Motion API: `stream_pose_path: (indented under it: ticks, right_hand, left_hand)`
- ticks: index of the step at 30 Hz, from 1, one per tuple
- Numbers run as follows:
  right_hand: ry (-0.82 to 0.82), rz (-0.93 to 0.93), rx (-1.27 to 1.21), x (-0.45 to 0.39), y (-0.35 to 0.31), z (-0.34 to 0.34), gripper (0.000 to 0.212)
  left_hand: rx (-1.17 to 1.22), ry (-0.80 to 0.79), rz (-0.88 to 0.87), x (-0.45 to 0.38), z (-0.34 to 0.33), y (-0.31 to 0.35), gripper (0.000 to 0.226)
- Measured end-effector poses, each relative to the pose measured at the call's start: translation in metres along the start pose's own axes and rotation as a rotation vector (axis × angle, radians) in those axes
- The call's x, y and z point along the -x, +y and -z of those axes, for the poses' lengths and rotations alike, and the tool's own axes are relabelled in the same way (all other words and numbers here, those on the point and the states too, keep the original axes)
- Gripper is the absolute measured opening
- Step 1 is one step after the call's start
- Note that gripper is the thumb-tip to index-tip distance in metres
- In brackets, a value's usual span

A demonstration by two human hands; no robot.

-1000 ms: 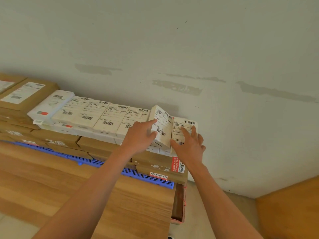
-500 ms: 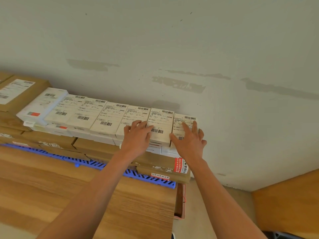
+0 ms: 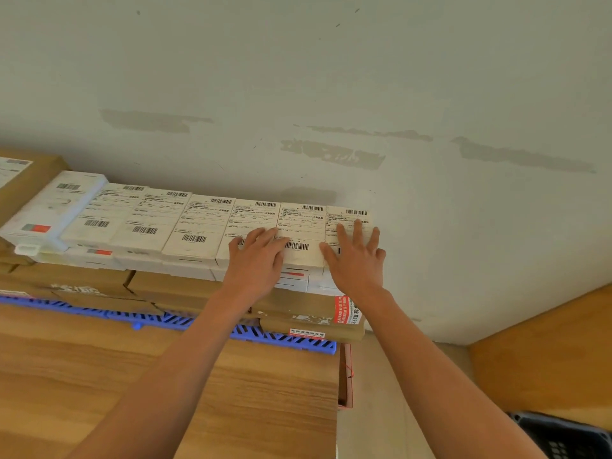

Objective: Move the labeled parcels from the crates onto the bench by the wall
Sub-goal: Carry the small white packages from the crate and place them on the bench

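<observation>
The row of labeled parcels (image 3: 205, 220) sits on top of brown cartons (image 3: 172, 286) against the far wall, so a good chunk looks done. Left hand (image 3: 255, 260) and right hand (image 3: 356, 256) lie flat on the rightmost ones, fingers spread, gripping nothing. A dark crate (image 3: 569, 438) peeks in at the near right; can't tell what's left inside.

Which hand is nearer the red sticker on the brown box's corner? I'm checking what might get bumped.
Right. The right hand lies flat on the end parcel, just above the red sticker; the left hand rests further left along the row.
</observation>
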State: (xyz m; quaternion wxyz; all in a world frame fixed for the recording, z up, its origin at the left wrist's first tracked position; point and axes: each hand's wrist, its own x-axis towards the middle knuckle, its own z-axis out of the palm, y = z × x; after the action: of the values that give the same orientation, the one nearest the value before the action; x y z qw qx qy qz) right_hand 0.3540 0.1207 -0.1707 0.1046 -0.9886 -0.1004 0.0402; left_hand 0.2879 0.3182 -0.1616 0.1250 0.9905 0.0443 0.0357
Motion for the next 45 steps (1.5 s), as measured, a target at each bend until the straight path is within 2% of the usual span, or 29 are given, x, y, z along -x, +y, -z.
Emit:
stream_pose_path:
  ticks: [7,13,19,25,29,36,38,45]
  right_hand:
    - [0.035,-0.007,0.003,0.005,-0.005,0.006,0.061]
    - [0.148,-0.088,-0.052,0.03,-0.005,0.018,0.057]
    - [0.2,-0.185,-0.188,0.084,0.023,0.027,0.048]
    - [0.29,-0.312,-0.308,0.165,0.089,0.055,0.041]
    - [0.365,-0.425,-0.336,0.25,0.166,0.07,0.039]
    - [0.361,-0.698,-0.289,0.451,0.326,0.085,0.03]
    - [0.381,-0.752,-0.282,0.505,0.36,0.085,0.033]
    - [0.347,-0.987,-0.345,0.638,0.451,0.075,0.034]
  left_hand:
    - [0.016,-0.02,-0.105,-0.001,0.013,-0.01,0.039]
    - [0.076,-0.008,-0.175,0.009,0.027,-0.017,0.042]
    - [0.074,-0.044,-0.338,0.013,0.035,0.03,0.043]
    - [0.089,-0.078,-0.536,0.04,0.022,0.137,0.043]
    - [0.06,-0.129,-0.686,0.08,-0.005,0.24,0.043]
    - [0.075,-0.252,-0.944,0.217,-0.065,0.444,0.042]
    - [0.058,-0.288,-1.012,0.256,-0.084,0.495,0.043]
    - [0.073,-0.437,-1.153,0.351,-0.135,0.621,0.043]
